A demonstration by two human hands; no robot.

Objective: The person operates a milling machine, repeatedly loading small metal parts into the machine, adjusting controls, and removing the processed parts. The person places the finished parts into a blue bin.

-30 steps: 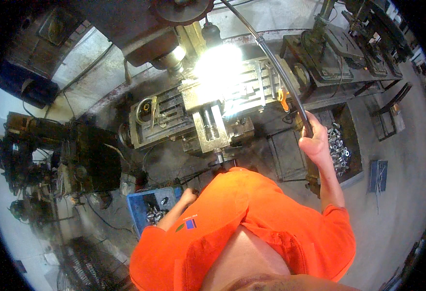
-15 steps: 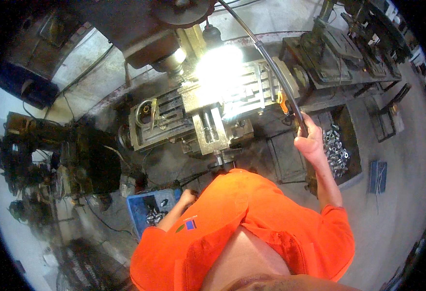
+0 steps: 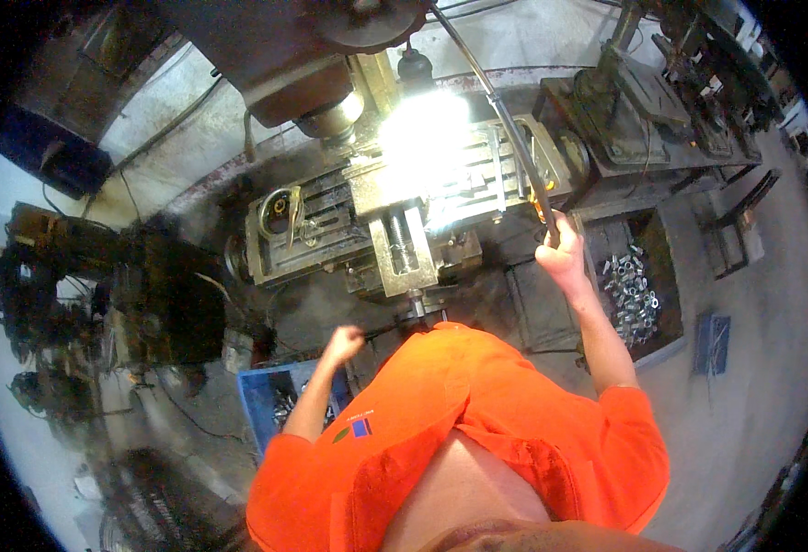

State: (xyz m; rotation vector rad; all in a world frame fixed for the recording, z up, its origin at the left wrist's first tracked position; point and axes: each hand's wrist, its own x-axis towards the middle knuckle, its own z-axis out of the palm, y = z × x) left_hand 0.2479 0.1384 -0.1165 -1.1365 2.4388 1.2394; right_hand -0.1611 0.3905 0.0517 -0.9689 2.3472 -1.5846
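With the right hand [image 3: 562, 258] clenched on the long lever's handle [image 3: 545, 213] beside the milling machine table [image 3: 395, 198] and the left hand [image 3: 342, 346] closed on the front crank, lamp glare likely hides the cut, risking overfeed.

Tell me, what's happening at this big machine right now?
A person in an orange shirt stands at a grey metal milling machine lit by a bright lamp. The right hand grips the end of a long dark curved hose or lever that reaches up over the machine table. The left hand is closed around a small crank handle at the machine's front, above a blue plastic crate. A dark bin of shiny metal parts sits to the right.
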